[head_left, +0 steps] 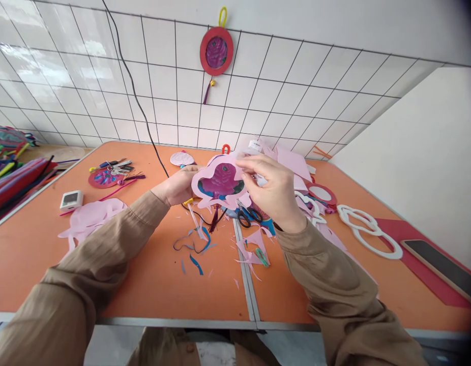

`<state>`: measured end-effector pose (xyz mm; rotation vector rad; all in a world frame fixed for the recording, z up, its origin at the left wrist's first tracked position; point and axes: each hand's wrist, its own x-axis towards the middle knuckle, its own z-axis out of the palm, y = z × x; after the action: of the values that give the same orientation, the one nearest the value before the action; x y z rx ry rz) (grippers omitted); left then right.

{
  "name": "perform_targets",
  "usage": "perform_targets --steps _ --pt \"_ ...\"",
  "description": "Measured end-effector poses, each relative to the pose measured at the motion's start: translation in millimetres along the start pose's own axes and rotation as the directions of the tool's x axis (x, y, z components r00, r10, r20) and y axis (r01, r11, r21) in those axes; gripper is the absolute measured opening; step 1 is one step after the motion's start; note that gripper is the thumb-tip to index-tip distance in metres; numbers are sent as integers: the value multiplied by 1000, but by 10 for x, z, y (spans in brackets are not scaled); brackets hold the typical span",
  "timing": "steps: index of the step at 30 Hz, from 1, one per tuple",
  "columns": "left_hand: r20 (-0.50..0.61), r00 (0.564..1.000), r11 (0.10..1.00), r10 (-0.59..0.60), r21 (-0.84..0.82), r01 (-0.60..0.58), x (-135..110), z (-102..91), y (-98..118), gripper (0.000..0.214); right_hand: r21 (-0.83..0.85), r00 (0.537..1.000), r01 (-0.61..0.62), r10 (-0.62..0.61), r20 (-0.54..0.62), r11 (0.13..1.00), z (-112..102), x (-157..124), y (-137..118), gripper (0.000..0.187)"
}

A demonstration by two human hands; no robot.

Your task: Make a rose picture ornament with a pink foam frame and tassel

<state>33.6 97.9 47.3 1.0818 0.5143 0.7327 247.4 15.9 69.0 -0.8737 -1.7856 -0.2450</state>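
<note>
In the head view, my left hand grips the left edge of a pink, cloud-shaped paper ornament with a purple flower picture in its middle. The ornament is held up above the table, a red loop rising behind its top and a dark tassel hanging below it. My right hand is closed in a pinch at the ornament's right edge; its fingertips partly cover that edge. Black-handled scissors lie under the ornament. Behind my right fingers is something clear with a white label, partly hidden.
Pink paper scraps and blue strips litter the orange table. Keys, a small white device, white cut-out frames and a phone lie around. A red round ornament hangs on the tiled wall.
</note>
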Motion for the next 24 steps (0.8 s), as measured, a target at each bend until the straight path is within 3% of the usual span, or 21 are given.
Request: perform_targets --steps 6,15,24 --pt "60 998 1000 -6 -8 7 -9 22 24 20 -32 1000 -9 9 4 999 38 -25 20 33" --pt "121 993 1000 11 -18 -9 -41 80 7 25 105 979 -194 199 -36 975 83 -47 -4 30" --pt "87 996 999 -14 31 12 -33 59 -41 23 157 952 -287 300 -64 945 105 -24 5 21"
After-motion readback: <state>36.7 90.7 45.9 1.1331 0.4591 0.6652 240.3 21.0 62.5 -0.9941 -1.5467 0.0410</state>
